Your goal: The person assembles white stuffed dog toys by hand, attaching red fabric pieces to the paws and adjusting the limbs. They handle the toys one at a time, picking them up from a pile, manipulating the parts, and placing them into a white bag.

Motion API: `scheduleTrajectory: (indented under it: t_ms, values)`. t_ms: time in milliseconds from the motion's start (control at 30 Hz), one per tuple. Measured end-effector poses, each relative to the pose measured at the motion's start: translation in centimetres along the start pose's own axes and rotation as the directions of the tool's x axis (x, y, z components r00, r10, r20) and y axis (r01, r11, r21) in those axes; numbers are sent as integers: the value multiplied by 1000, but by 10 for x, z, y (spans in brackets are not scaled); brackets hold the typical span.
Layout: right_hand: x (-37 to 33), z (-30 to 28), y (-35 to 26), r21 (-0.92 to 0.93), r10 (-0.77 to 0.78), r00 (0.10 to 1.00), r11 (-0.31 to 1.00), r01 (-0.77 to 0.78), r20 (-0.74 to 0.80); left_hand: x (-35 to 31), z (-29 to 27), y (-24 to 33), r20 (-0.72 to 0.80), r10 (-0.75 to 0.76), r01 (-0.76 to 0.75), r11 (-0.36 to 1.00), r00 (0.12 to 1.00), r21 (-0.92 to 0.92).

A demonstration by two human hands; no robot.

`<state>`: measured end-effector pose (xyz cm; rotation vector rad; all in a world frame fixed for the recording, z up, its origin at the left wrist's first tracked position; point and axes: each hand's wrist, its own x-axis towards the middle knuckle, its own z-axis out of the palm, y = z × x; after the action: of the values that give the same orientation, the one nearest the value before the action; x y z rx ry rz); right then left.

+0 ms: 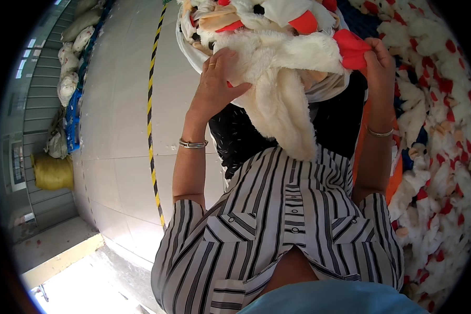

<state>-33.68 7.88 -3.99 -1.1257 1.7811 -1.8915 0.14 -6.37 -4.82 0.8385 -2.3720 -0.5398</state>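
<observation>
An unstuffed white plush toy skin with a red end piece lies across my lap and the rim of a white round container. My right hand is closed on the red piece, pinching it at its right edge. Flat on the left side of the fur rests my left hand, its thumb spread apart from the fingers. A little red shows beneath this hand. One long cream flap of the plush hangs down over my striped shirt. Under and beyond it, more plush skins fill the white container.
A large heap of white and red plush pieces covers the right side. To the left, yellow-black floor tape runs along the pale tiles. Stuffed sacks, a blue crate and a yellow bundle stand by the far left wall.
</observation>
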Motion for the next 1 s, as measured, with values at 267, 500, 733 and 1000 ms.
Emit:
scheduleTrajectory:
  t_ms: [267,500,733,1000]
  values:
    - [2,-1,-6,322,58,942,945,56,-332,-12,-42,-4,-64,-388,201,603,919,-772]
    - [-50,94,-67,135,-534,735,836,531,418,10,-29,44,-26,-362,135,413,932,-901]
    - [-61,117,-67,-8,-466,807,865,502,363,12,-36,72,170,-115,203,440,979,-875]
    - [-61,117,-66,33,-443,829,887,461,341,18,-10,69,-85,-17,-53,650,996,-758]
